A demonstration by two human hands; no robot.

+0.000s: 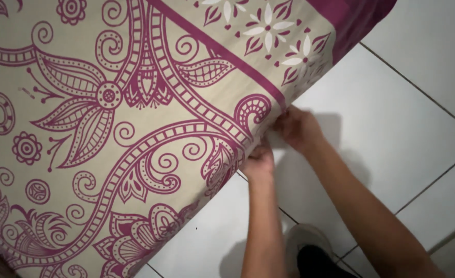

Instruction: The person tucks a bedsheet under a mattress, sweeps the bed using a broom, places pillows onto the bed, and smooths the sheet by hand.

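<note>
Head view: two bare hands work at the edge of a patterned bedsheet on a mattress.

Both arms reach up from the lower right to the side of the mattress, where the cream bedsheet [135, 128] with purple flowers and scrolls wraps over the edge above the white tiled floor [392, 118]. The left hand [258, 163] sits lower, its fingers closed on the sheet's hem just under the mattress edge. The right hand [297, 127] is just above and beside it, fingers pinched together on the same fold of cloth, though the grip looks slightly blurred, so how much fabric it holds is hard to tell. A foot in a white and black slipper [310, 252] stands on the tiles below the forearms.
</note>
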